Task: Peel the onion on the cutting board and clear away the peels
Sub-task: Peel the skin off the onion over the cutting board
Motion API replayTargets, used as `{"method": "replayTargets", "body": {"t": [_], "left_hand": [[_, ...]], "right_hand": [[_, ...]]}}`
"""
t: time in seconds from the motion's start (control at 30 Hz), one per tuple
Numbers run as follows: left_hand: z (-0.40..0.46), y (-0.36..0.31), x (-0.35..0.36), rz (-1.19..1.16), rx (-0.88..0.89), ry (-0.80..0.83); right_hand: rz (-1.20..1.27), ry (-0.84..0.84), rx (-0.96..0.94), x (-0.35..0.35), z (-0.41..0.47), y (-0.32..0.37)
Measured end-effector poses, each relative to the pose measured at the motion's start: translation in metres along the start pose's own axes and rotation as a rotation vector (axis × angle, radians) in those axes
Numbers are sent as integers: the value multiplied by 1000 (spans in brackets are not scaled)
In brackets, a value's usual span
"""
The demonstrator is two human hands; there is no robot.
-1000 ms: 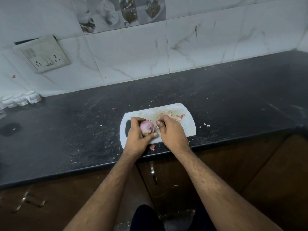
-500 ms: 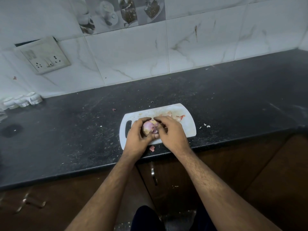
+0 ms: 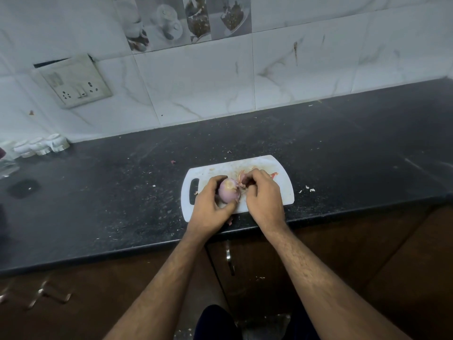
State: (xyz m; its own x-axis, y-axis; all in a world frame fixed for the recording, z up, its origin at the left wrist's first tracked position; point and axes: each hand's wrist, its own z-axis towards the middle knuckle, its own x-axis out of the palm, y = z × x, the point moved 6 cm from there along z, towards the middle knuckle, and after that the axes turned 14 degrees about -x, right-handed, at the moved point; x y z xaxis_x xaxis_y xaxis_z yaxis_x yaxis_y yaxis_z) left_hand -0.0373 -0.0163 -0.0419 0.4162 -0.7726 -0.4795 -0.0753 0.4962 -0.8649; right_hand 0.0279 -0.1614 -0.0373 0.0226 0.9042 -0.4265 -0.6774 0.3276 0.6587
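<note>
Onion (image 3: 228, 192) gripped by left hand (image 3: 210, 207) over cutting board (image 3: 285, 192).

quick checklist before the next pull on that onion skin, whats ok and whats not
1. Onion held firm: ok, the left hand grips it over the cutting board.
2. Skin caught: ok, the right hand pinches a strip of peel beside the onion.
3. Strip fully free of the onion: cannot tell, the fingers hide the join.
4. Loose peels kept on the board: not ok, one scrap lies on the counter at the board's near edge, white bits to its right.
5. Board fully on the counter: ok.
</note>
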Motion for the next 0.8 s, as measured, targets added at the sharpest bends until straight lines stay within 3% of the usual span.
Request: {"method": "replayTargets", "body": {"t": [0.13,0.3,0.53,0.8], "left_hand": [[2,3,1,28,46,-21],[4,5,1,39,55,-43],[5,7,1,19,55,-19],[5,13,2,-207,-117,43]], "right_hand": [[9,-15,79,1,-2,-5],[107,55,-21,6,1,0],[146,61,-20,4,3,-1],[175,110,-54,5,-1,7]]}}
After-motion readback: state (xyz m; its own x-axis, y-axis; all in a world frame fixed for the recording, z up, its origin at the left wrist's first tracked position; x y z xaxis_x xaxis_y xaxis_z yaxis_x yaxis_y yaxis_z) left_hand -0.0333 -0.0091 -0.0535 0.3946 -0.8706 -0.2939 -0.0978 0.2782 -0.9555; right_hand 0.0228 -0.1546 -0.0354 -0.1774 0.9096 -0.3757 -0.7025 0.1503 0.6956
